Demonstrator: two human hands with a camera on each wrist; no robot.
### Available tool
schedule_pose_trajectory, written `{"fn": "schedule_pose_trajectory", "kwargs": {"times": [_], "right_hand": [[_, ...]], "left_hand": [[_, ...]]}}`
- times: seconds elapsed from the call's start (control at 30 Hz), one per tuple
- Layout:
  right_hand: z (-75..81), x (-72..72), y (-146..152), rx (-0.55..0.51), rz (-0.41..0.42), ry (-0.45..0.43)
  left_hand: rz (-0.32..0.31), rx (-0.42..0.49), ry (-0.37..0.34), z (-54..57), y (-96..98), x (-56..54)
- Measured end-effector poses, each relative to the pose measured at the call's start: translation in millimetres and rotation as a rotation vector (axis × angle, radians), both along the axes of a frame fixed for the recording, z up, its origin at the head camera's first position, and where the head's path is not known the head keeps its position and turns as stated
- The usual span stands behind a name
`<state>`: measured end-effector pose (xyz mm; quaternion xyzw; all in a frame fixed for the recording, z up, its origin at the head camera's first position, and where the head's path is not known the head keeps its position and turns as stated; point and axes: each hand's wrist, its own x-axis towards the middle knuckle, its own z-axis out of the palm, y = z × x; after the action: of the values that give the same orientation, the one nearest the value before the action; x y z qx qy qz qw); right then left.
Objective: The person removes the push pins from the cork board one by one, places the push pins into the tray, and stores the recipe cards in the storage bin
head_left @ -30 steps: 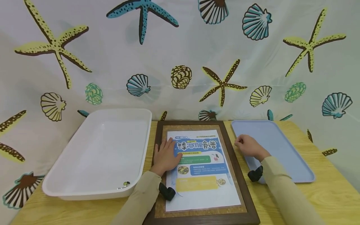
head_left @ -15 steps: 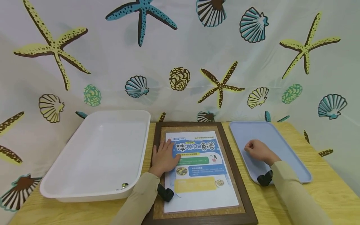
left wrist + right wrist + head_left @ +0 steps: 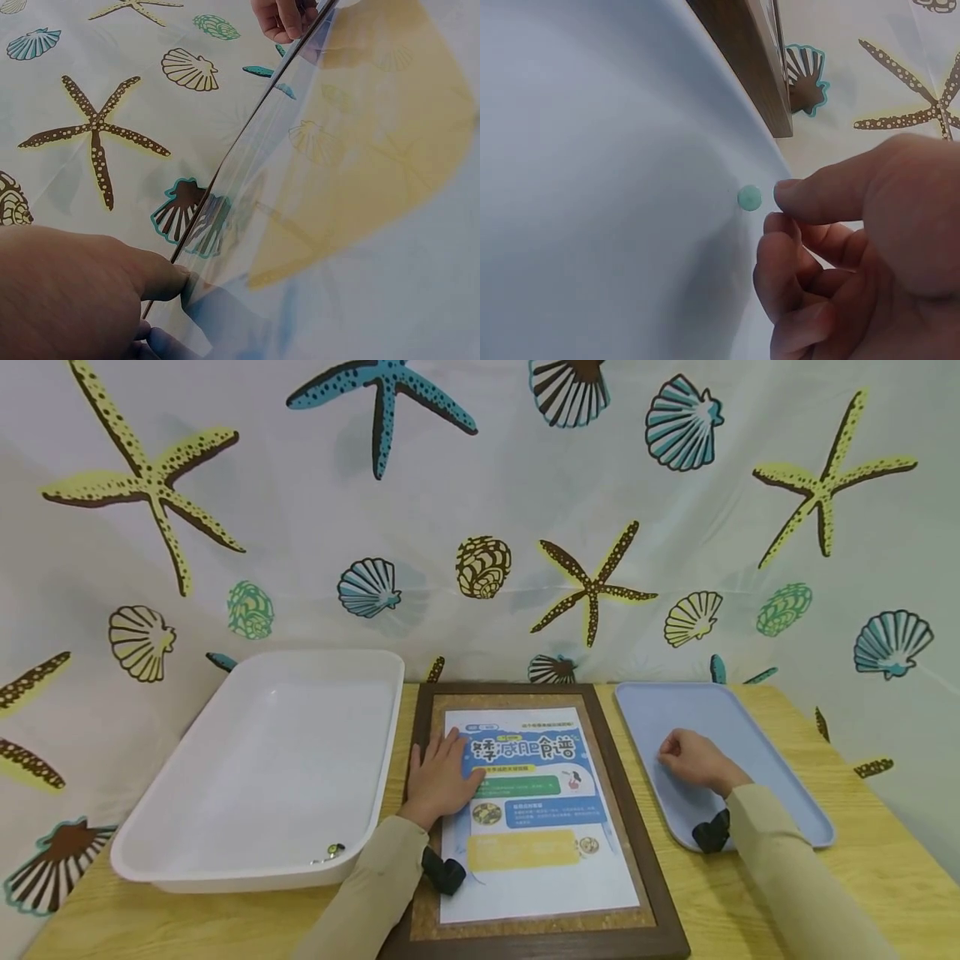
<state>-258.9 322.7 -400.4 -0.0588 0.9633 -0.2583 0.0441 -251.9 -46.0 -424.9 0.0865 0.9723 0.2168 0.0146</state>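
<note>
A printed poster lies on a cork board with a dark wooden frame. My left hand rests flat across its upper left edge, fingers spread. In the left wrist view, the left thumb lies along the edge of a glossy sheet. Over the blue tray, my right hand is low with loosely bent fingers. The right wrist view shows a small round green piece, like a thumbtack head, on the tray. The right thumb and forefinger tips are just beside it, apart from it.
A large white basin stands left of the board, with a small green-and-gold item near its front corner. All stand on a wood-grain table. A cloth printed with starfish and shells hangs behind.
My right hand has moved from beside the board's right edge rightward over the blue tray, then settled there. The left hand has stayed on the poster.
</note>
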Motion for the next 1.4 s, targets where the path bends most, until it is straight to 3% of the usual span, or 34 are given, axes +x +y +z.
{"fn": "schedule_pose_trajectory", "kwargs": {"times": [0.4,0.8,1.2,1.4], "right_hand": [[9.3,-2.5,-3.0,-0.005,-0.017,-0.019],[12.8,-11.8,-24.4,-0.022,-0.024,-0.057],[1.8,-12.5,-32.6,-0.058,0.048,-0.044],[0.4,-15.5,-41.1,-0.057,0.044,-0.017]], "left_hand": [[0.005,0.004,-0.003,6.3,3.5,-1.9],[0.021,0.017,-0.013,3.3,3.9,-1.2],[0.014,0.007,-0.009,0.3,3.7,1.4],[0.009,0.014,-0.004,-0.9,3.9,1.6]]}}
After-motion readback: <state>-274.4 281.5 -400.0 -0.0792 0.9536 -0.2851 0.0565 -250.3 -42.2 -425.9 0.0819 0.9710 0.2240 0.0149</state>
